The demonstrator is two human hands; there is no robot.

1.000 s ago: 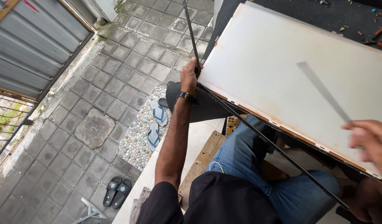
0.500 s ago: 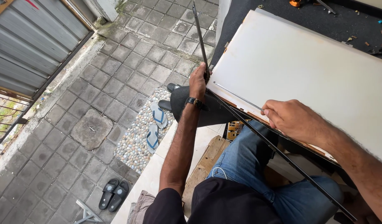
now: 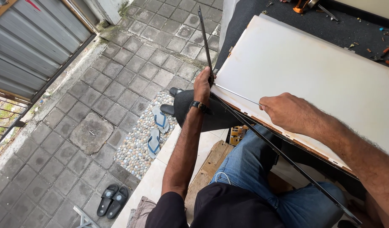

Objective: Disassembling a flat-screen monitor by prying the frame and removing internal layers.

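A large white flat panel lies on a black-covered surface in front of me. My left hand, with a dark watch on the wrist, grips the corner of a thin black frame strip at the panel's near-left corner. A second black strip runs from that corner along the panel's near edge toward my knee. My right hand rests on the panel's near edge, fingers closed on a thin silvery strip that lies along the white surface toward the corner.
The black surface behind the panel carries scattered small tools and bits. Below me is a paved yard with blue-and-white sandals on a pebble patch, black sandals, a wooden board and a corrugated metal shutter.
My right hand has come in from the right edge and settled on the panel's near edge, taking hold of the thin silvery strip. My left hand stays at the corner.
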